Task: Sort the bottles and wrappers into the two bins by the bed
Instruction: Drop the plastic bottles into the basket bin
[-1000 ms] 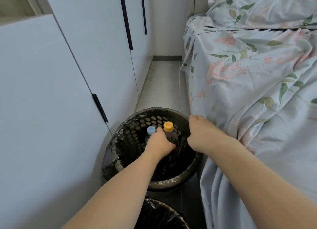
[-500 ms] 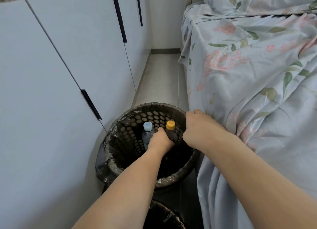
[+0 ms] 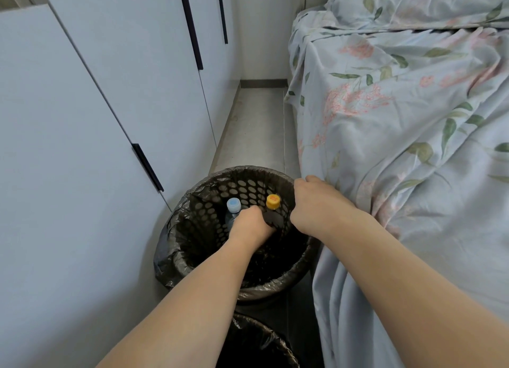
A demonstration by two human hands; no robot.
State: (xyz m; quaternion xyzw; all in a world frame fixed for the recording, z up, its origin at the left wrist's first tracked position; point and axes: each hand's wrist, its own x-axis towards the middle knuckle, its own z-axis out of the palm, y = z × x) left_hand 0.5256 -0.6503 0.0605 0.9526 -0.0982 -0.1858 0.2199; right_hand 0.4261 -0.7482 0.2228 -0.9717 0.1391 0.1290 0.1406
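Note:
The far bin [image 3: 192,260], a perforated basket lined with a black bag, stands between the wardrobe and the bed. My left hand [image 3: 252,226] reaches down inside it with its fingers curled against the dark body of a yellow-capped bottle [image 3: 273,201]. The fingertips are hidden. A clear blue-capped bottle [image 3: 233,205] leans upright just left of that hand. My right hand [image 3: 316,202] grips the far bin's rim on the bed side. The near bin [image 3: 264,343], also black-lined, shows at the bottom edge. No wrappers are in view.
White wardrobe doors [image 3: 96,120] with black handles run along the left. The bed with a floral sheet [image 3: 399,147] fills the right, its sheet hanging beside the bins. A narrow strip of grey floor [image 3: 256,125] runs beyond the far bin.
The two bottles have sunk a little lower in the far bin and their caps have spread apart. My right hand has stayed on the rim.

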